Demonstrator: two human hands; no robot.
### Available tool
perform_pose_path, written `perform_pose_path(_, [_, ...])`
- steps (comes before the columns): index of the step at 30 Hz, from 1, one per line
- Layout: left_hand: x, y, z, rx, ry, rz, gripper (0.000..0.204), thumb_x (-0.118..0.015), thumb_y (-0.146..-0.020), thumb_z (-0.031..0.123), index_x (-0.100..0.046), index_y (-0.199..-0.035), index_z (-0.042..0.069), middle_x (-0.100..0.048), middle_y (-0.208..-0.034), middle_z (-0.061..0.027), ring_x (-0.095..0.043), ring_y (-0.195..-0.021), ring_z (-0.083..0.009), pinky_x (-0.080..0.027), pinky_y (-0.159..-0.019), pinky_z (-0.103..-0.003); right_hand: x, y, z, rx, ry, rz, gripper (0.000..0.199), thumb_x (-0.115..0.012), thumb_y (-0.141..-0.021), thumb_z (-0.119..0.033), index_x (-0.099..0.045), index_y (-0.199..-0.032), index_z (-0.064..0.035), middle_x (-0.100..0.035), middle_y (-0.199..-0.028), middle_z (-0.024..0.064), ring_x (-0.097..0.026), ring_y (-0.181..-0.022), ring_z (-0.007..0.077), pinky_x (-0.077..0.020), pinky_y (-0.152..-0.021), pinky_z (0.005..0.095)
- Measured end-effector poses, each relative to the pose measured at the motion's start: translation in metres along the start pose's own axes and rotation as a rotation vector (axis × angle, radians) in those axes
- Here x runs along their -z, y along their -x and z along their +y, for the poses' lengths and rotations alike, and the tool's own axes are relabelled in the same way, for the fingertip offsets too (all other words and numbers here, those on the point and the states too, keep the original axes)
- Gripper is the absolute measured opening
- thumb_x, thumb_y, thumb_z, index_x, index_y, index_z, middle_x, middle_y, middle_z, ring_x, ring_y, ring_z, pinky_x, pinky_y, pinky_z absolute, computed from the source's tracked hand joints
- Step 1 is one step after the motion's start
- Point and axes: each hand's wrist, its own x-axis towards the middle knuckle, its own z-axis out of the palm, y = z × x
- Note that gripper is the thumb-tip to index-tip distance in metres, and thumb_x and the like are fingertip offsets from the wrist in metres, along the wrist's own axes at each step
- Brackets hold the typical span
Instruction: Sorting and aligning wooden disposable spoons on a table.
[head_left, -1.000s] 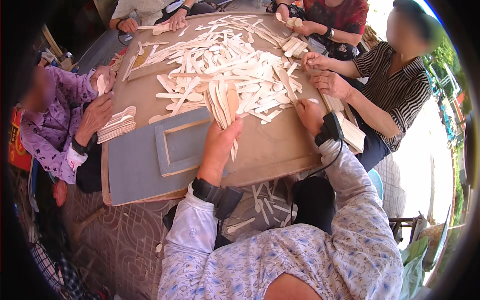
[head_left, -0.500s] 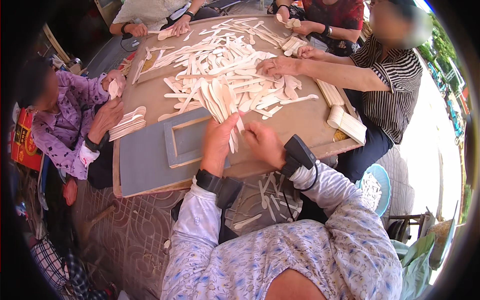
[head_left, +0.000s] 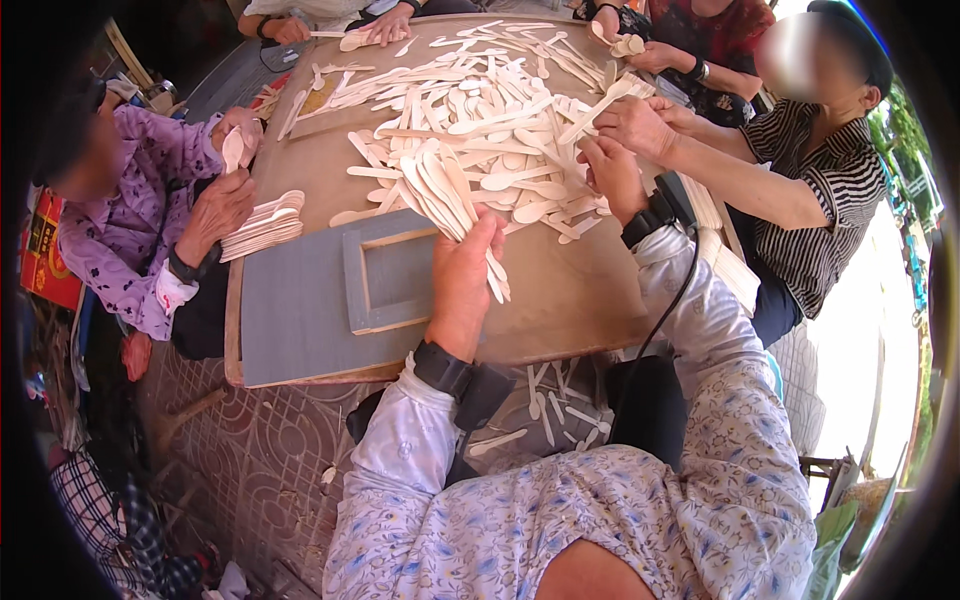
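- Judged from the tabletop (head_left: 580,305), work seems partway: one fanned bundle of wooden spoons (head_left: 437,190) is gathered, toward six o'clock, while a large loose heap (head_left: 490,115) remains at twelve.
- Neat spoon stacks lie at nine o'clock (head_left: 262,228) and, partly hidden, at four (head_left: 733,272).
- Left hand (head_left: 465,275): clenched around the bundle, bowls fanned toward eleven, handle tips poking out toward five.
- Right hand (head_left: 617,180): arm extended to three o'clock, fingers bent beside a co-worker's hand (head_left: 640,128); whether it grasps a spoon, I cannot tell.
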Motion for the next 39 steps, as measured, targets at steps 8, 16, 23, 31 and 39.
perform_pose_path(8, [-0.001,-0.001,-0.003,0.013,0.068,0.064,0.012,-0.056,-0.081,0.006,-0.050,-0.091,0.006,-0.050,-0.070,-0.0029,-0.047,-0.060,-0.0100,-0.039,-0.050,-0.024,-0.018,-0.020,0.031,0.805,1.235,-0.180,0.010,-0.050,-0.072,-0.006,-0.057,-0.079,-0.0056,-0.052,-0.085,0.0093,-0.055,-0.082,0.0264,-0.0467,-0.067,0.0339])
perform_pose_path(16, [-0.001,0.005,0.004,0.004,0.062,0.058,0.013,-0.056,-0.080,0.006,-0.049,-0.091,0.006,-0.049,-0.069,-0.0024,-0.046,-0.059,-0.0103,-0.040,-0.050,-0.024,-0.008,-0.014,0.007,0.657,1.234,-0.480,0.009,-0.049,-0.072,0.000,-0.055,-0.078,-0.0046,-0.049,-0.085,0.0113,-0.056,-0.075,0.0297,-0.0458,-0.065,0.0358])
perform_pose_path(23, [-0.002,0.003,0.003,-0.001,0.050,0.029,0.013,-0.055,-0.080,0.006,-0.048,-0.091,0.005,-0.048,-0.068,-0.0021,-0.045,-0.058,-0.0101,-0.040,-0.050,-0.024,0.013,-0.021,-0.002,0.785,1.237,-0.675,0.018,-0.050,-0.071,0.003,-0.056,-0.085,-0.0065,-0.051,-0.103,0.0094,-0.057,-0.084,0.0291,-0.0459,-0.070,0.0351])
perform_pose_path(31, [-0.005,0.001,0.003,-0.013,0.023,0.036,0.014,-0.055,-0.080,0.005,-0.048,-0.092,0.004,-0.048,-0.069,-0.0028,-0.045,-0.058,-0.0102,-0.041,-0.051,-0.024,0.026,-0.037,0.011,0.880,0.955,-0.601,0.010,-0.058,-0.074,-0.002,-0.050,-0.080,-0.0055,-0.053,-0.093,0.0066,-0.055,-0.082,0.0240,-0.0446,-0.070,0.0313])
perform_pose_path(39, [-0.008,0.003,0.005,0.025,-0.026,0.094,0.010,-0.057,-0.079,0.008,-0.055,-0.088,0.005,-0.056,-0.076,-0.0021,-0.045,-0.058,-0.0068,-0.036,-0.051,-0.019,-0.011,0.025,0.008,0.677,0.477,-0.310,0.008,-0.057,-0.079,-0.002,-0.049,-0.082,-0.0054,-0.053,-0.073,0.0042,-0.050,-0.068,0.0133,-0.0413,-0.061,0.0251])
